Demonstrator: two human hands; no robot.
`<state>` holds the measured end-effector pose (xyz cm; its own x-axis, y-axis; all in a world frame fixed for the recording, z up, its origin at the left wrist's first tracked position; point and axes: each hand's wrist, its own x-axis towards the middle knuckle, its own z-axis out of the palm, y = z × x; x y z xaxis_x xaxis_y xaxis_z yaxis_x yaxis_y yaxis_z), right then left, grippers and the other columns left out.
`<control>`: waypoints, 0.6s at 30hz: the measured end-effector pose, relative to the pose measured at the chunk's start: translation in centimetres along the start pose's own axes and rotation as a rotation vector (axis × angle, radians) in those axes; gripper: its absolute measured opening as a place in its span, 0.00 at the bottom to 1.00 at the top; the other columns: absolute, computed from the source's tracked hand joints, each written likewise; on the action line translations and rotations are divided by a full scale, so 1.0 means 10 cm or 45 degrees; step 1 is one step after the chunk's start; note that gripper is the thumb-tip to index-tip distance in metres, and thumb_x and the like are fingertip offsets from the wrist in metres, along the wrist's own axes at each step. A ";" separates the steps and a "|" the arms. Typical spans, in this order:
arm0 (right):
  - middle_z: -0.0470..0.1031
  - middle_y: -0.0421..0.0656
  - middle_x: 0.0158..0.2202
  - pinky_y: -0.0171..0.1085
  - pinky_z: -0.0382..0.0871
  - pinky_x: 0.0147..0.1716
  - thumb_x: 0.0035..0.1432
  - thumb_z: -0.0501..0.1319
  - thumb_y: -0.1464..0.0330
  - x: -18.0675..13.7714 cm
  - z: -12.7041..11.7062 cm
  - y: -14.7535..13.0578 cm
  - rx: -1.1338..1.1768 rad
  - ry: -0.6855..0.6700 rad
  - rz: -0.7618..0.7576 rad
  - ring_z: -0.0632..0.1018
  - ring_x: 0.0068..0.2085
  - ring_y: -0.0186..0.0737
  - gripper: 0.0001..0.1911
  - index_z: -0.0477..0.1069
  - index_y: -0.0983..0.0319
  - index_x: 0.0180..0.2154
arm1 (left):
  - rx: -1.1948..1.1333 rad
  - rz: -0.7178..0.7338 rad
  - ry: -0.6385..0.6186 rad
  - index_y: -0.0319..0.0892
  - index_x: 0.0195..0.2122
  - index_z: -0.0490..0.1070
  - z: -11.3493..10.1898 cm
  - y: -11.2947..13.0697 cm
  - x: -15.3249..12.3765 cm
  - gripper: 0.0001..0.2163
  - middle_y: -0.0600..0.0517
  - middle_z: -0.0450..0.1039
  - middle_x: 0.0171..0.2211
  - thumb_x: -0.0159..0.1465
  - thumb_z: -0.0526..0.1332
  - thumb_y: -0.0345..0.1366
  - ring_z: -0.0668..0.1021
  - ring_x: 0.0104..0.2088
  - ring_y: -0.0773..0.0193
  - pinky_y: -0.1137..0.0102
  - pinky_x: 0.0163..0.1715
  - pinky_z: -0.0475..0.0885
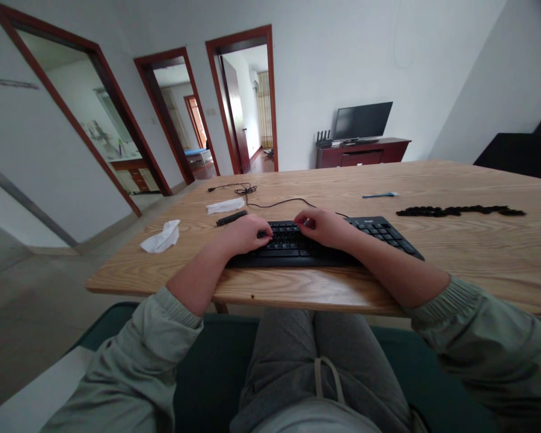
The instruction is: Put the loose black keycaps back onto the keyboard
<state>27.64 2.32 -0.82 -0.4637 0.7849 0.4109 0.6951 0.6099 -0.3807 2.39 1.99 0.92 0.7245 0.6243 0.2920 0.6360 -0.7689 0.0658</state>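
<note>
A black keyboard lies on the wooden table in front of me, near its front edge. My left hand is over the keyboard's left part, with thumb and fingers pinched together near the keys. A small dark thing seems to be at those fingertips, too small to name. My right hand reaches over the middle of the keyboard, its fingers curled in and the thumb meeting the forefinger. What it pinches, if anything, is hidden. My right forearm covers part of the keyboard's right side.
Beyond the keyboard lies its black cable. White tissues and a black bar-shaped piece are at the left. Farther right are a blue-handled brush and a row of small black pieces. The wooden table has its edge before me.
</note>
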 end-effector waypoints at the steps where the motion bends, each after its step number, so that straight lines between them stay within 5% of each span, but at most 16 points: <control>1: 0.78 0.42 0.33 0.33 0.67 0.33 0.55 0.59 0.72 0.00 0.00 0.00 0.003 0.003 -0.003 0.76 0.32 0.36 0.11 0.76 0.60 0.40 | -0.009 -0.026 0.013 0.42 0.39 0.78 0.00 0.00 0.00 0.08 0.50 0.80 0.37 0.61 0.61 0.35 0.79 0.38 0.61 0.67 0.43 0.72; 18: 0.77 0.43 0.32 0.34 0.66 0.33 0.55 0.58 0.71 -0.02 -0.01 0.02 0.012 0.047 -0.023 0.74 0.30 0.36 0.11 0.76 0.62 0.40 | 0.163 0.118 0.006 0.42 0.38 0.79 0.00 0.01 0.02 0.08 0.49 0.80 0.36 0.63 0.59 0.32 0.79 0.38 0.61 0.66 0.44 0.70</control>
<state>27.89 2.28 -0.89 -0.4554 0.7691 0.4484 0.6813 0.6253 -0.3805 2.59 2.00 0.95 0.7804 0.5509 0.2957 0.5956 -0.7990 -0.0835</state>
